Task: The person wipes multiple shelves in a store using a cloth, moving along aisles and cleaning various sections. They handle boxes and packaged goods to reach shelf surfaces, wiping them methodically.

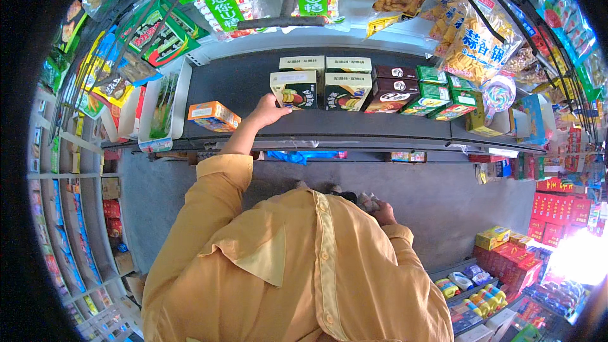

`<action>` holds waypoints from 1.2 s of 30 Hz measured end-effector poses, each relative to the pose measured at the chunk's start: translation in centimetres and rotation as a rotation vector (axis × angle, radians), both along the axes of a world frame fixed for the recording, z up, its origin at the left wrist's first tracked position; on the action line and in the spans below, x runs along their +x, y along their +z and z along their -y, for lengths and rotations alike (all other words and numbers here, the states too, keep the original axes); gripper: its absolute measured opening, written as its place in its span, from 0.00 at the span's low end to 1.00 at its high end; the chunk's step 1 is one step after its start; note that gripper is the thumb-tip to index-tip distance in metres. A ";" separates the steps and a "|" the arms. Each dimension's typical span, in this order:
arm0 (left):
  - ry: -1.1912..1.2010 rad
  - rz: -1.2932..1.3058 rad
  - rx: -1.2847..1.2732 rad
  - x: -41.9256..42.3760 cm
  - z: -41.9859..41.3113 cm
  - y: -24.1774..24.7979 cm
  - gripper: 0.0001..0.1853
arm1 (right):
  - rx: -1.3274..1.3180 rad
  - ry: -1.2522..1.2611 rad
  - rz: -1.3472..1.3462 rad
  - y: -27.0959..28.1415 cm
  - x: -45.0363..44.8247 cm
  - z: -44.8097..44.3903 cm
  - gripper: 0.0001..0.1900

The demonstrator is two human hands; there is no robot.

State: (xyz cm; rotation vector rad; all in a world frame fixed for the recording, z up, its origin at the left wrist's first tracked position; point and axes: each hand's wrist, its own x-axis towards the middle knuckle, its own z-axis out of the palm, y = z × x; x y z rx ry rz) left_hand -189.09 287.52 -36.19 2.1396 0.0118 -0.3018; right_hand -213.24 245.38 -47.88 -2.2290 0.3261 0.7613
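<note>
My left hand (269,112) reaches onto the dark shelf (228,76) and grips the lower left corner of a cream-and-black snack box (295,90). Its thumb lies at the front, while the other fingers are partly hidden along the box's left side. A similar box (347,91) stands just to the right, and each has another cream box behind it. Low beside my body, my right hand (384,213) holds a crumpled greyish cloth-like thing (368,202), partly hidden by my shirt.
Brown boxes (390,95) and green boxes (427,99) continue the row rightward. An orange box (213,116) lies left of my hand, near a white tray (178,99) of packets. Bagged snacks hang above from metal hooks (285,22). Red cartons (510,263) and bottles (484,299) stand lower right.
</note>
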 end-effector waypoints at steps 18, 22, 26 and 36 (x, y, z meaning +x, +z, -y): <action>-0.135 0.257 0.661 -4.4 -0.6 10.0 0.29 | 0.013 0.123 0.022 -2.3 -1.2 1.2 0.26; -0.071 0.405 0.916 -7.6 -5.7 15.3 0.32 | 0.071 0.189 0.016 -2.1 0.0 0.8 0.26; -0.059 0.112 1.140 -6.6 -10.6 14.8 0.41 | 0.272 0.425 0.140 -0.3 4.5 -1.4 0.24; 0.141 0.279 0.961 -13.7 -16.3 12.3 0.24 | 0.270 0.888 0.873 16.6 15.9 -23.9 0.31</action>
